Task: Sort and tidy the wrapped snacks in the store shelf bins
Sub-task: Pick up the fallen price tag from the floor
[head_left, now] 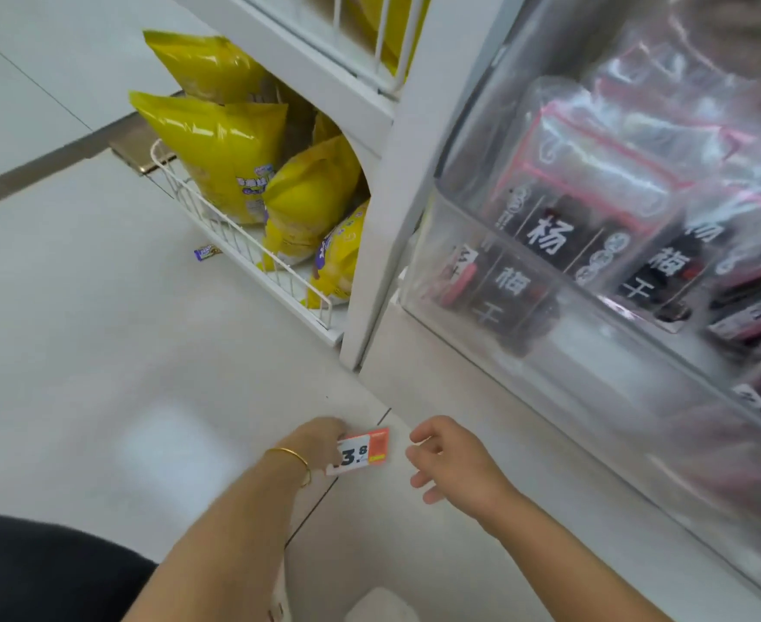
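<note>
- your left hand point(320, 437) is pinching a price tag point(363, 451) by its left end, low down over the floor point(100, 329), with a gold bangle point(295, 460) on that wrist
- your right hand point(455, 460) hangs just beside the tag's other end, fingers loosely spread and holding nothing (can't tell if a fingertip touches the card)
- the wrapped snacks point(544, 235), dark packs with white characters, are piled in the clear bin point(571, 388) up on your right
- yellow bags point(230, 145) stand in the white wire basket point(210, 215) further left
- one small purple candy point(206, 252) lies on the floor just outside that basket
</note>
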Tool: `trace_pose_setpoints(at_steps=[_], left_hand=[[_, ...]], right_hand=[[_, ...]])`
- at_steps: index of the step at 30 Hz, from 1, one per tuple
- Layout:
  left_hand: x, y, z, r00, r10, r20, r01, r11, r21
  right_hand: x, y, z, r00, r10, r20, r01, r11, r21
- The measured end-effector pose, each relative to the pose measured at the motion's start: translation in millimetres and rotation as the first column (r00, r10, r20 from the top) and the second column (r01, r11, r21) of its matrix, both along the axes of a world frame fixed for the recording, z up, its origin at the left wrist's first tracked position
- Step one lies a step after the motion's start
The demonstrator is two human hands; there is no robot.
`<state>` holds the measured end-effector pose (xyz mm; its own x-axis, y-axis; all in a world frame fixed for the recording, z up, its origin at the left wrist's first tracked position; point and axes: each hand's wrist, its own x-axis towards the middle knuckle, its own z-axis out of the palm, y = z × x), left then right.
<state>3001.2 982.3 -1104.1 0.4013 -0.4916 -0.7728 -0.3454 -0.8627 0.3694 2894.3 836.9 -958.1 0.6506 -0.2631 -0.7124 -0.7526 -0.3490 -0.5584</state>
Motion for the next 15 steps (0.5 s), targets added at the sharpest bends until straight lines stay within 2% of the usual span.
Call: trace_pose_setpoints(at_steps=[2,4,6,8,10,12,14,15], left_hand=[[11,-2,39,0.986,-0.132,-0.098,0.128,0.991,-0.043],[24,-7,90,0.948,-0.307,-0.088,0.307,0.952,-0.014],[33,-15,149,0.891,-0.450,-0.065,0.453,0.891,0.039],[37,-20,212,0.848,-0.526,-0.061,0.529,0.846,0.071],[33,-15,276,0.852,-0.523,-0.028,0.524,0.850,0.060],[24,-1,334,0.886,-0.459,0.068,0.461,0.888,-0.009],[15,15,380,0.907,-0.359,0.219,0.393,0.910,-0.136],[9,21,399,0.916,-0.288,0.281,0.356,0.905,-0.234]], right_hand=[[-5,8,3,0.979,0.205,0.005,-0.196,0.944,-0.266],[-11,18,15,0.928,0.373,0.001,-0.325,0.811,-0.487],[-19,27,37,0.892,0.452,0.026,-0.368,0.757,-0.541],[-26,33,64,0.842,0.536,0.067,-0.406,0.711,-0.574],[-33,35,98,0.799,0.588,0.124,-0.399,0.673,-0.623],[-40,36,133,0.768,0.607,0.204,-0.355,0.669,-0.652],[-48,36,170,0.719,0.613,0.327,-0.275,0.683,-0.676],[-51,35,190,0.671,0.599,0.438,-0.178,0.703,-0.688]])
